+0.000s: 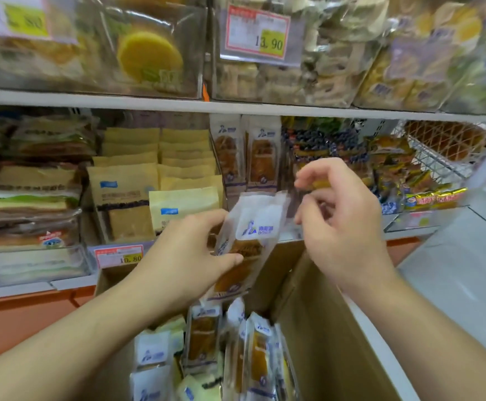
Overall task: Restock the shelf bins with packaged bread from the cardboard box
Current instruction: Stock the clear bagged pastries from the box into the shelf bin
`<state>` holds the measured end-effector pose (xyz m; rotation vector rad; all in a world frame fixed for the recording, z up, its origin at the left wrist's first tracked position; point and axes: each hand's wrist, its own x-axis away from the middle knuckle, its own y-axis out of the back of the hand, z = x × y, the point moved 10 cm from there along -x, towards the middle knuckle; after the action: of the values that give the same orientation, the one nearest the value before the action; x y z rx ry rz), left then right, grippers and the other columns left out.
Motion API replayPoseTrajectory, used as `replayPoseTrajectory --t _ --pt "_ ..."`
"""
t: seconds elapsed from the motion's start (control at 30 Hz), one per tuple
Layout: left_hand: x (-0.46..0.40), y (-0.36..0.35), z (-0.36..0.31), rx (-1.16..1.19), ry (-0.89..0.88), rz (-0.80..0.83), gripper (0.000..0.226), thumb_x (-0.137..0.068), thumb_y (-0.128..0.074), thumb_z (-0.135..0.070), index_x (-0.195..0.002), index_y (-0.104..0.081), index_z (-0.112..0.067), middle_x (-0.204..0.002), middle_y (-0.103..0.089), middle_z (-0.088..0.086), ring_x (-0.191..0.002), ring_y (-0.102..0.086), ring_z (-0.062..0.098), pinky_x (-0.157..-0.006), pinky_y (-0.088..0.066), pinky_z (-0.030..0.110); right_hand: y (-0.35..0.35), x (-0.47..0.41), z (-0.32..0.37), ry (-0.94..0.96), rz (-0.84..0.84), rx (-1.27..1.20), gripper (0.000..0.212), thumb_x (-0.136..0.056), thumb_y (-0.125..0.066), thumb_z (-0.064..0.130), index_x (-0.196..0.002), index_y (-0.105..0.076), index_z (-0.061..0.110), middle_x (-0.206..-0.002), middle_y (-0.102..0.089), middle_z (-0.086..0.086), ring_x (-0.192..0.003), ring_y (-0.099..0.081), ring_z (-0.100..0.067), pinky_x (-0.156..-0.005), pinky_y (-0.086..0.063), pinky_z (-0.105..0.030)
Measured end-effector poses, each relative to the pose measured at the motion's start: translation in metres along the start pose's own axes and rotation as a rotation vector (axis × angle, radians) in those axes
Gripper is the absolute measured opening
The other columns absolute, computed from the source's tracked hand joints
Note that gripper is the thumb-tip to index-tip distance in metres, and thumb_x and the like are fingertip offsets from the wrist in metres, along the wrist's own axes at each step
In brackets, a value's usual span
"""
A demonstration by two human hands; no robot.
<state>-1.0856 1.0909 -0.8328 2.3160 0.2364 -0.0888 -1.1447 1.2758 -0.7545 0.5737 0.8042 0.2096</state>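
My left hand (195, 250) grips a long white-and-clear packet of brown bread (250, 241), holding it tilted above the open cardboard box (316, 328). More packets of the same bread (204, 340) stand upright inside the box. My right hand (340, 215) hovers just right of the packet's top end with fingers curled and apart; it holds nothing that I can see. Straight behind the held packet, a clear shelf bin (247, 157) has two matching bread packets standing upright at its back.
Left of that bin, kraft-paper bread bags (137, 198) fill a neighbouring bin, and sandwich packs (27, 198) lie further left. Blueberry-print packets (328, 143) and a wire basket (444, 146) sit to the right. An upper shelf (236, 107) overhangs. Price tags (120, 256) mark the shelf edge.
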Motion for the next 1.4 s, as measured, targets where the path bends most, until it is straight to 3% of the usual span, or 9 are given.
replayPoseTrajectory --t 0.07,0.2,0.37,0.47,0.6,0.73,0.97,1.17,1.4 --pt "-0.006 0.009 -0.009 0.107 -0.044 -0.049 0.046 -0.081 -0.085 -0.036 -0.123 -0.067 -0.045 -0.111 -0.071 -0.030 -0.106 -0.065 -0.008 -0.095 -0.057 0.033 0.002 -0.001 -0.013 -0.048 0.049 0.081 0.041 -0.086 -0.060 -0.009 -0.115 -0.060 0.020 -0.108 -0.059 0.008 -0.087 -0.063 -0.013 -0.069 -0.050 -0.030" --pt "-0.015 0.016 -0.042 0.242 -0.200 -0.103 0.053 -0.085 -0.084 -0.021 -0.131 -0.066 -0.040 -0.121 -0.070 -0.028 -0.117 -0.063 -0.004 -0.102 -0.054 0.036 -0.041 0.014 -0.035 -0.207 0.457 -0.009 0.059 -0.086 -0.081 0.021 -0.133 -0.055 0.048 -0.121 -0.062 0.029 -0.104 -0.064 0.003 -0.083 -0.054 -0.017" --pt "-0.034 0.015 -0.061 0.237 -0.314 -0.061 0.058 -0.087 -0.082 -0.022 -0.139 -0.060 -0.036 -0.132 -0.065 -0.023 -0.127 -0.058 0.000 -0.103 -0.054 0.032 -0.022 -0.002 -0.048 -0.221 0.169 -0.123 0.041 -0.088 -0.085 0.020 -0.118 -0.071 0.045 -0.113 -0.073 0.025 -0.109 -0.068 0.005 -0.089 -0.057 -0.018" --pt "-0.052 0.022 -0.048 -0.040 -0.311 -0.100 0.072 -0.086 -0.081 -0.029 -0.149 -0.046 -0.036 -0.145 -0.051 -0.022 -0.133 -0.048 -0.004 -0.112 -0.044 0.021 -0.019 -0.016 -0.059 -0.231 0.068 -0.149 0.033 -0.091 -0.082 0.018 -0.117 -0.072 0.034 -0.111 -0.074 0.018 -0.110 -0.069 -0.002 -0.089 -0.058 -0.020" --pt "-0.064 0.026 -0.010 -0.374 -0.202 -0.090 0.075 -0.093 -0.070 -0.037 -0.157 -0.030 -0.036 -0.159 -0.037 -0.013 -0.145 -0.036 0.005 -0.118 -0.033 0.024 -0.055 -0.035 -0.093 -0.359 0.124 -0.087 0.045 -0.089 -0.084 0.022 -0.130 -0.069 0.033 -0.117 -0.073 0.022 -0.113 -0.065 0.004 -0.084 -0.048 -0.003" --pt "-0.064 0.024 0.015 -0.475 -0.188 -0.051 0.073 -0.095 -0.063 -0.045 -0.158 -0.028 -0.036 -0.161 -0.034 -0.013 -0.146 -0.034 0.008 -0.120 -0.030 0.028 -0.110 -0.062 -0.134 -0.435 0.208 0.018 0.049 -0.087 -0.085 0.017 -0.132 -0.068 0.025 -0.123 -0.075 0.007 -0.116 -0.065 -0.009 -0.092 -0.052 -0.023" --pt "-0.068 0.025 0.028 -0.469 -0.246 -0.059 0.068 -0.096 -0.060 -0.044 -0.157 -0.028 -0.037 -0.161 -0.029 -0.016 -0.147 -0.028 0.009 -0.120 -0.021 0.025 -0.182 -0.118 -0.184 -0.415 0.322 0.157 0.041 -0.088 -0.083 0.025 -0.127 -0.072 0.026 -0.129 -0.073 0.002 -0.125 -0.066 -0.020 -0.093 -0.041 -0.021" --pt "-0.071 0.022 0.034 -0.491 -0.240 -0.053 0.067 -0.092 -0.065 -0.040 -0.152 -0.036 -0.035 -0.155 -0.039 -0.014 -0.141 -0.038 0.013 -0.114 -0.024 0.025 -0.188 -0.120 -0.194 -0.446 0.195 0.034 0.040 -0.090 -0.082 0.022 -0.118 -0.053 0.021 -0.110 -0.068 0.009 -0.098 -0.064 -0.009 -0.079 -0.047 -0.023" --pt "-0.070 0.025 0.027 -0.481 -0.272 -0.072 0.067 -0.098 -0.056 -0.043 -0.157 -0.023 -0.040 -0.161 -0.023 -0.019 -0.148 -0.022 0.007 -0.121 -0.013 0.023 -0.198 -0.115 -0.187 -0.385 0.182 0.025 0.024 -0.088 -0.081 0.015 -0.102 -0.063 0.022 -0.095 -0.064 0.019 -0.087 -0.056 0.012 -0.065 -0.044 -0.004"
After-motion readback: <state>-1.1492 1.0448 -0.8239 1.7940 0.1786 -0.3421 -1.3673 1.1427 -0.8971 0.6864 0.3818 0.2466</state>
